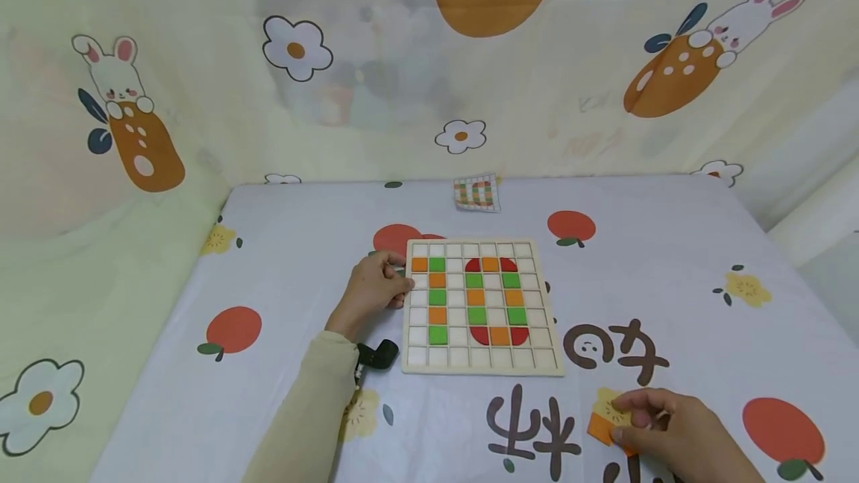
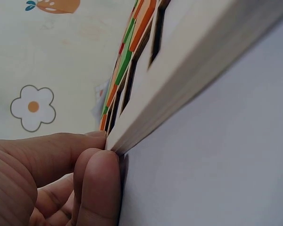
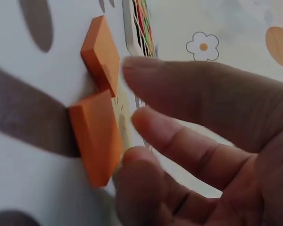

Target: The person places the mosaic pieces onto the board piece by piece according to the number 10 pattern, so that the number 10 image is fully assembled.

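Note:
A square wooden grid board (image 1: 458, 356) lies flat on the table, with orange, green and red tiles set in some of its cells. My left hand (image 1: 376, 285) is at the board's left side. In the left wrist view its thumb and forefinger pinch the board's pale edge (image 2: 170, 89). Down at the front right, my right hand (image 1: 678, 431) reaches over loose orange tiles (image 1: 599, 428). Two of these orange tiles (image 3: 98, 141) lie against each other in the right wrist view. The right fingertips (image 3: 141, 63) are spread beside them, with no tile between them.
A small paper card (image 1: 476, 194) with a coloured grid pattern lies behind the board, near the back wall. A black strap device (image 1: 379, 355) is on my left wrist. The tablecloth (image 1: 295, 244) is printed with fruit, flowers and dark lettering.

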`<state>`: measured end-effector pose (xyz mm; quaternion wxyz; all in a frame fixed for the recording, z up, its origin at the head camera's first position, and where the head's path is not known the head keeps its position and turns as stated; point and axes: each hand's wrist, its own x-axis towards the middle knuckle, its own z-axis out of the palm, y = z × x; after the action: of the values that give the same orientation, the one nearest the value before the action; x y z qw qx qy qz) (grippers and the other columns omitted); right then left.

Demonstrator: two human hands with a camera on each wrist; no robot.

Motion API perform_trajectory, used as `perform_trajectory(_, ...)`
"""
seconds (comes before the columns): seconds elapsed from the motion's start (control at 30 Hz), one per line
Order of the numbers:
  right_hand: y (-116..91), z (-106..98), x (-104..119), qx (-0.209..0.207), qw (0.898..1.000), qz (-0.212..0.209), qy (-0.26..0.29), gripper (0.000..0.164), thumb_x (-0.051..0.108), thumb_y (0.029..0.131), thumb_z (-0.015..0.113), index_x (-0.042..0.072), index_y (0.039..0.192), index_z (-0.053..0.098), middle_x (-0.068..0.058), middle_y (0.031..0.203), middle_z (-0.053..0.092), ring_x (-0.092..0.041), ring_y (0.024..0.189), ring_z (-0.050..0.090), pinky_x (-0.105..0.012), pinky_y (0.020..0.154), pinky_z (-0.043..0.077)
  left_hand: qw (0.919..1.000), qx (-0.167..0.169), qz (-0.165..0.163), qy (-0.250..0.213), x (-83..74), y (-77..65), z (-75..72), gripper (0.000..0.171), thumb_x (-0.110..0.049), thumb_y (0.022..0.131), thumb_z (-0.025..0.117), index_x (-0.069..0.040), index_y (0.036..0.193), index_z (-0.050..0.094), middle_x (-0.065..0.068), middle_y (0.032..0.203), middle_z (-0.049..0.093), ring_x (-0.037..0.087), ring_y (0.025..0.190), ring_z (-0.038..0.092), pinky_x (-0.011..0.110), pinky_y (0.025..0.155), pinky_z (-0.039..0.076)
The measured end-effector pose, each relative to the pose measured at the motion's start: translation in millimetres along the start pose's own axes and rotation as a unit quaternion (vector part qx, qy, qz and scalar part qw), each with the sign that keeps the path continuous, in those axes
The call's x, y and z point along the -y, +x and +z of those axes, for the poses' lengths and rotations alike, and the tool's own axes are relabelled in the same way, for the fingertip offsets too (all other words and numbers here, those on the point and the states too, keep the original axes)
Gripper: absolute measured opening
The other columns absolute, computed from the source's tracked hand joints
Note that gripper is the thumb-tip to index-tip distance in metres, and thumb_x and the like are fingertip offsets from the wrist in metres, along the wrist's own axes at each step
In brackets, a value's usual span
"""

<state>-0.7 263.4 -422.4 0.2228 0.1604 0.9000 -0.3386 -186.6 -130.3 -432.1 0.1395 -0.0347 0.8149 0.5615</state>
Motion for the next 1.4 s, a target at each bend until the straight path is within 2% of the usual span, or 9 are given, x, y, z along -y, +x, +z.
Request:
perform_trajectory(0.17,-6,9,-6,-0.025,0.998,-0.001,-0.050,0.039,0.026,0.075,0.094,0.007,0.104,0.076,0.000,0.084,0.056,-0.018,0.079,0.052,-0.026,0.060,0.041,1.0000,-0.004,-0.004,-0.001,2.3,-1.7,1.7,0.036,-0.004,0.092,0.079,-0.003,0.124,0.063,0.008,0.083,0.060,0.013,0.057,0.063,0.022,0.055,0.058)
perform_trajectory(0.3,-7,11,-7,-0.041,0.997,-0.005,-0.068,0.035,0.023,0.075,0.094,0.006,0.100,0.076,0.001,0.080,0.057,-0.017,0.077,0.052,-0.025,0.058,0.041,1.0000,-0.008,-0.001,-0.001,3.2,-1.6,2.2,0.036,-0.004,0.092,0.079,-0.003,0.124,0.063,0.008,0.082,0.059,0.013,0.057,0.063,0.022,0.055,0.058)
perform_trajectory(0.47,-11,8,-5,-0.057,0.996,0.013,-0.073,0.034,0.024,0.077,0.092,0.005,0.098,0.074,0.002,0.075,0.057,-0.017,0.076,0.053,-0.025,0.058,0.040,1.0000,-0.007,0.001,0.001,3.6,-1.5,2.0,0.036,-0.004,0.091,0.080,-0.002,0.124,0.063,0.008,0.082,0.059,0.013,0.057,0.063,0.023,0.056,0.058)
perform_trajectory(0.63,-8,5,-7,-0.049,0.996,0.017,-0.069,0.035,0.026,0.078,0.093,0.005,0.096,0.072,0.001,0.075,0.056,-0.018,0.075,0.052,-0.027,0.059,0.039,1.0000,-0.007,0.004,0.000,5.1,-0.7,1.8,0.036,-0.004,0.091,0.079,-0.002,0.124,0.063,0.008,0.082,0.059,0.013,0.058,0.064,0.023,0.056,0.058)
perform_trajectory(0.9,-3,3,-13,-0.035,0.998,0.026,-0.048,0.039,0.030,0.078,0.092,0.005,0.101,0.073,0.000,0.077,0.057,-0.018,0.077,0.052,-0.026,0.058,0.039,0.9999,-0.008,0.006,0.009,4.3,0.2,1.8,0.037,-0.004,0.092,0.079,-0.002,0.126,0.063,0.008,0.084,0.059,0.013,0.058,0.065,0.024,0.056,0.059)
perform_trajectory(1.07,-5,1,-13,-0.032,0.998,0.024,-0.040,0.030,0.028,0.080,0.090,0.008,0.092,0.072,0.002,0.074,0.060,-0.018,0.074,0.052,-0.027,0.057,0.039,0.9999,-0.007,0.007,0.011,4.3,1.2,1.4,0.038,-0.004,0.092,0.079,-0.002,0.125,0.063,0.008,0.084,0.060,0.013,0.058,0.064,0.024,0.056,0.059)
perform_trajectory(1.17,-5,0,-12,-0.035,0.998,0.016,-0.040,0.026,0.025,0.081,0.088,0.009,0.094,0.072,0.003,0.075,0.061,-0.018,0.074,0.052,-0.026,0.057,0.040,0.9999,-0.007,0.008,0.011,3.8,1.2,1.1,0.038,-0.004,0.092,0.079,-0.002,0.125,0.063,0.008,0.084,0.060,0.013,0.058,0.064,0.024,0.056,0.059)
perform_trajectory(1.3,-3,-2,-13,-0.039,0.998,0.014,-0.051,0.038,0.029,0.080,0.089,0.005,0.105,0.073,0.001,0.079,0.057,-0.018,0.076,0.051,-0.026,0.056,0.039,0.9999,-0.010,0.006,0.011,2.5,0.6,0.9,0.038,-0.005,0.091,0.080,-0.002,0.125,0.063,0.009,0.084,0.059,0.014,0.058,0.065,0.024,0.056,0.059)
perform_trajectory(1.4,-3,-3,-16,-0.037,0.997,0.024,-0.061,0.040,0.034,0.080,0.089,0.005,0.101,0.071,0.000,0.079,0.055,-0.018,0.076,0.051,-0.027,0.055,0.038,0.9998,-0.011,0.005,0.013,1.7,0.5,1.2,0.038,-0.005,0.091,0.080,-0.002,0.125,0.063,0.008,0.084,0.059,0.014,0.058,0.064,0.024,0.056,0.059)
